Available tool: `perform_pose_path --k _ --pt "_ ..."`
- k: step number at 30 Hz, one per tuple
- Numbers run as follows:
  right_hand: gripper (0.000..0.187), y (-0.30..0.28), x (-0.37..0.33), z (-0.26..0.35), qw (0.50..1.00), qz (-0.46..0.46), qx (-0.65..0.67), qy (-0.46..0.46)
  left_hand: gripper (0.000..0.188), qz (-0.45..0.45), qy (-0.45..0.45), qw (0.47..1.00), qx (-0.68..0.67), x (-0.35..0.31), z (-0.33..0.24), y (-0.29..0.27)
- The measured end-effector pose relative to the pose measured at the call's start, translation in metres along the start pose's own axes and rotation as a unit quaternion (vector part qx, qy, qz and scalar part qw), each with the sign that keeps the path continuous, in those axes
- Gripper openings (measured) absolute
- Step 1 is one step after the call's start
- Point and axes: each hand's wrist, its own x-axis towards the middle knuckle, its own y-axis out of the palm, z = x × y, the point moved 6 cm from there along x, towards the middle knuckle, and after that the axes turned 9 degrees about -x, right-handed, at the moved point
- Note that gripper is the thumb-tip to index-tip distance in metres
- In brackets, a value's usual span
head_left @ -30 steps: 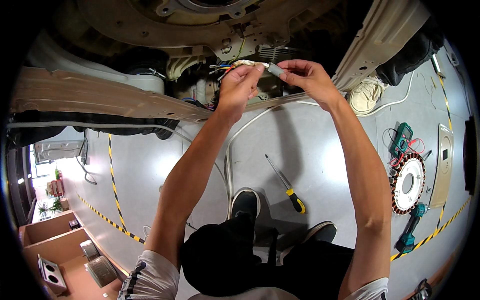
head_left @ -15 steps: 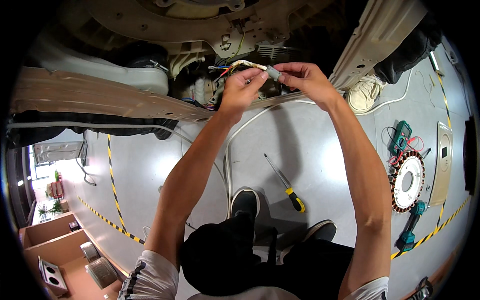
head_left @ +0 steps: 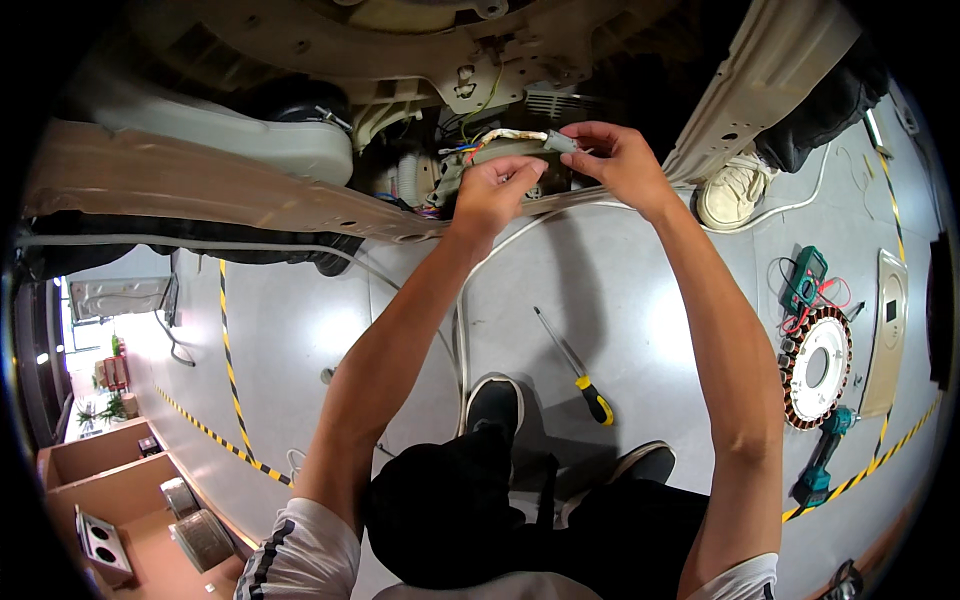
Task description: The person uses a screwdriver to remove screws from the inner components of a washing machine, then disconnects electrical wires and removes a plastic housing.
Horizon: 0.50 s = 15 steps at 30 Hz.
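Observation:
A grey cylindrical sleeve [head_left: 560, 142] sits on the end of a whitish, stained wire bundle [head_left: 512, 134]. My right hand [head_left: 625, 168] pinches the sleeve between thumb and fingers, in front of the opened machine [head_left: 400, 65]. Just below and left of it is my left hand [head_left: 490, 195], thumb and forefinger closed together, apart from the sleeve. Whether anything lies between those left fingertips is hidden. Red, blue and yellow wires [head_left: 466, 151] fan out at the bundle's left end, above my left hand.
A beige metal frame rail [head_left: 230, 185] crosses before me. On the grey floor lie a yellow-black screwdriver [head_left: 578, 372], a white cable [head_left: 463, 320], a multimeter [head_left: 803, 280], a motor stator [head_left: 818, 368] and a cordless drill [head_left: 826, 455]. Another person's shoe [head_left: 735, 192] stands at right.
My left hand has come off the grey sleeve and dropped slightly below it. My right hand still grips the sleeve. The view has shifted slightly.

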Motion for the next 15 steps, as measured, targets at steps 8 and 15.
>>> perform_pose_path --k 8,15 --pt "0.032 0.001 0.004 -0.004 0.993 -0.026 -0.115 0.019 0.03 0.029 -0.072 0.997 0.007 -0.032 0.037 -0.015" --pt "0.028 0.006 0.015 -0.028 0.954 -0.17 -0.247 0.006 0.033 -0.05 -0.067 0.996 0.02 -0.041 0.029 -0.033"
